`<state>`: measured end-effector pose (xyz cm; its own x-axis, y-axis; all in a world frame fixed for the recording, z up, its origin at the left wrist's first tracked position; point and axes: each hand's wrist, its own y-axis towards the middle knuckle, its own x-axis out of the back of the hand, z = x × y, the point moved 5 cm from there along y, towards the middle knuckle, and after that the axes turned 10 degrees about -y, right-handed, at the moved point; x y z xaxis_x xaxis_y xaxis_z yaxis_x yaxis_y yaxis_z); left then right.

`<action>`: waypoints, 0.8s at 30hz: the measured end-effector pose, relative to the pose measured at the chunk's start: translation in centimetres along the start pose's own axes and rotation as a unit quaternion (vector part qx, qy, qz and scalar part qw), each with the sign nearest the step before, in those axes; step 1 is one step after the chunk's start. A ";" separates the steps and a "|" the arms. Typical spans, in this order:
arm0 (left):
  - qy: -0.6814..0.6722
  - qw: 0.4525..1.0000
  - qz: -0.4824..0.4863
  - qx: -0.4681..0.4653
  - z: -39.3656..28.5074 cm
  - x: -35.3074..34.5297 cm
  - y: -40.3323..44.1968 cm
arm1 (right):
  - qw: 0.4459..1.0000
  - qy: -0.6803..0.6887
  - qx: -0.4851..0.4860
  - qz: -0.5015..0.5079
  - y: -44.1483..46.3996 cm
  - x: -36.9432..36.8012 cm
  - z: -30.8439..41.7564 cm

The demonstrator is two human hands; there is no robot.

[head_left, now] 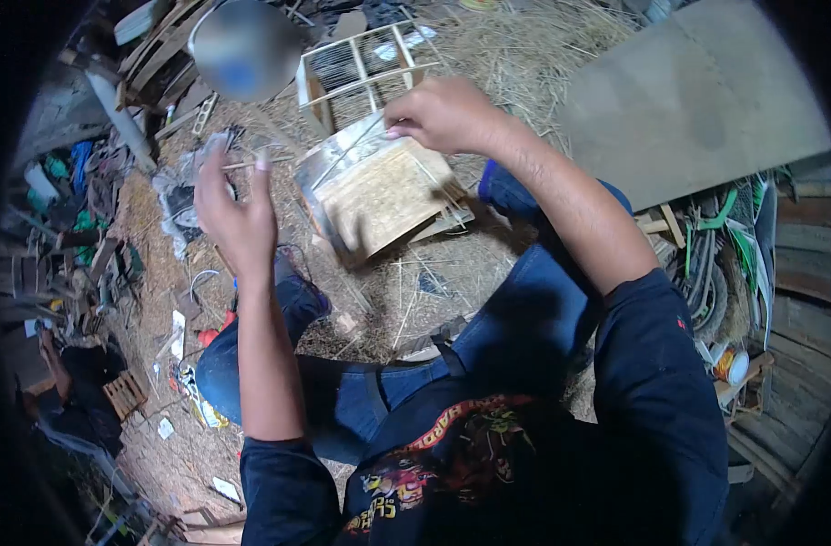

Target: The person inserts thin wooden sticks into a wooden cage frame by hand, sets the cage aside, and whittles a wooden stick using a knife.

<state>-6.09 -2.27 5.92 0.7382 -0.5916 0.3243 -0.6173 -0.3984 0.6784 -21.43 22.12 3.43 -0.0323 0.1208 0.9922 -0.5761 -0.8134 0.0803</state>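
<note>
My right hand [444, 114] reaches over the far side of a low wooden board [383, 200], its thumb and fingers pinched together. What they hold, if anything, is too small to make out. A shiny metal sheet [338, 156] covers the board's far left part, and a thin dark line crosses it towards my right fingertips. My left hand [238, 214] is raised left of the board, thumb and fingers apart. A thin stick [274, 161] shows by its fingertips; I cannot tell whether they touch it.
Beyond the board stands a slatted wooden frame with wire mesh [352, 88]. A large grey panel [652, 109] lies at the right, near a bicycle wheel [706, 282]. Straw and scraps cover the ground. Another person [74, 382] is at the far left.
</note>
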 end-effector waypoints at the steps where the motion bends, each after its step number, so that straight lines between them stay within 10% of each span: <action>1: 0.182 0.962 0.118 -0.166 -3.5 -1.5 0.0 | 1.000 0.011 0.023 -0.017 -0.6 0.5 0.2; 6: -0.016 0.944 0.315 0.098 -4.4 -8.0 -3.8 | 0.994 -0.020 0.086 -0.066 -2.2 2.9 0.2; 14: -0.119 0.916 0.301 0.237 -4.9 -12.8 -5.3 | 0.979 -0.056 -0.020 -0.194 -8.3 6.6 -7.9; 24: -0.129 0.908 0.343 0.203 -8.3 -18.9 -4.8 | 0.962 -0.022 -0.084 -0.258 -14.7 8.0 -13.3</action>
<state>-14.87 16.64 2.00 0.0862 -0.9214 0.3790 -0.9958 -0.0686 0.0599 -24.08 42.61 8.88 0.3261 0.4573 0.8274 -0.6304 -0.5471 0.5508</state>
